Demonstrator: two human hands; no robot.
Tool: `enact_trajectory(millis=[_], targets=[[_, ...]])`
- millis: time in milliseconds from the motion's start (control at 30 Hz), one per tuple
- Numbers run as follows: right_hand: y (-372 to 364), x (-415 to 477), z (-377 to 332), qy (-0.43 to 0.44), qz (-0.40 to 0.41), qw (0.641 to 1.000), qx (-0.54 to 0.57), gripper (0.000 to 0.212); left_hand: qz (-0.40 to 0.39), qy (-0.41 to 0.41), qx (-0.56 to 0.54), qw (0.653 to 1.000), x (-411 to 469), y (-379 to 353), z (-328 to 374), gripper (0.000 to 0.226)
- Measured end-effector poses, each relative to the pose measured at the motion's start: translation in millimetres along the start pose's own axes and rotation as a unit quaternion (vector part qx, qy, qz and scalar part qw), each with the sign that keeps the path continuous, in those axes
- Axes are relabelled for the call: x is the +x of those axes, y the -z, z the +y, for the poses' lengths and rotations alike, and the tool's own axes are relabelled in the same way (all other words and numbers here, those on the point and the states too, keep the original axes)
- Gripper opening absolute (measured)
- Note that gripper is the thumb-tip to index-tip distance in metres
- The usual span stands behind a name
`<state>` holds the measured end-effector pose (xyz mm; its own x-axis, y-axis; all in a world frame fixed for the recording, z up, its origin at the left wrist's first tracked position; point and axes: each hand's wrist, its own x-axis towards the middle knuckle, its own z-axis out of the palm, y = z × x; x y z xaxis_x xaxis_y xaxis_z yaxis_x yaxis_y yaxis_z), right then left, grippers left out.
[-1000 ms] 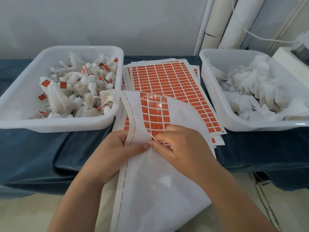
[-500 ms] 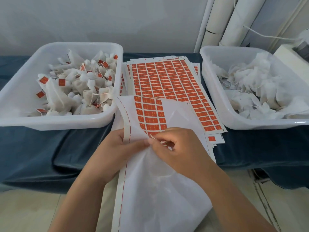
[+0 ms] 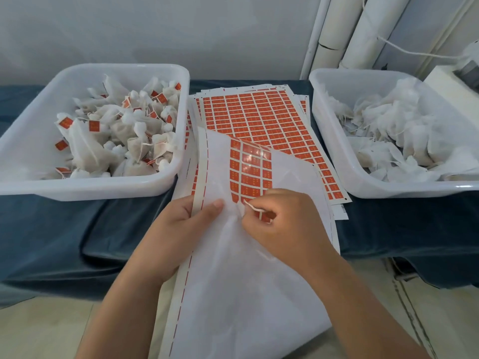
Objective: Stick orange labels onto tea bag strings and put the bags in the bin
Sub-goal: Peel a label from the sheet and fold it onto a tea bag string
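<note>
Orange label (image 3: 265,216) half hidden under right hand (image 3: 287,224) pinching a string (image 3: 253,207); left hand (image 3: 178,226) grips the sheet (image 3: 233,281).

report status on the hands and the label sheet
Left hand grips the label sheet by its edge. Right hand pinches a tea bag string over an orange label. Way to the bin of labelled bags looks open.

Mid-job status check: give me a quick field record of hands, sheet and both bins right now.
left hand: holds the used sheet by its left edge
right hand: pinches a white string at the sheet's remaining orange labels
left bin: labelled bags
right bin: white bags, no labels visible
between bins: stack of full label sheets
</note>
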<state>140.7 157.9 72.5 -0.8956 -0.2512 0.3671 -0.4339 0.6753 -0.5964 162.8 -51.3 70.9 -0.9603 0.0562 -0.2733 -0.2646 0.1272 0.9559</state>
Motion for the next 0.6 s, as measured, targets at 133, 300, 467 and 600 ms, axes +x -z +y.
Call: enact_trajectory(millis=[133,300,467,600], targets=[[1.9,-1.5,10.0,-0.134,-0.02,0.98,0.147,0.034,0.054,-0.001,0.011,0.998,2.3,-3.2,-0.6,0.018],[6.0,-1.2,19.0,-0.204,-0.009,0.959,0.198,0.043,0.112,0.011,0.046,0.993,15.9,-0.6,-0.9,0.024],[17.6,-3.8,19.3,-0.286,0.041,0.903,0.318,0.033,0.187,0.022,0.216,0.958,40.7,10.6,-6.4,0.03],[21.8,-9.7,18.5,-0.302,0.027,0.851,0.428,0.018,0.204,0.003,0.45,0.869,32.9,0.8,-9.5,0.08]])
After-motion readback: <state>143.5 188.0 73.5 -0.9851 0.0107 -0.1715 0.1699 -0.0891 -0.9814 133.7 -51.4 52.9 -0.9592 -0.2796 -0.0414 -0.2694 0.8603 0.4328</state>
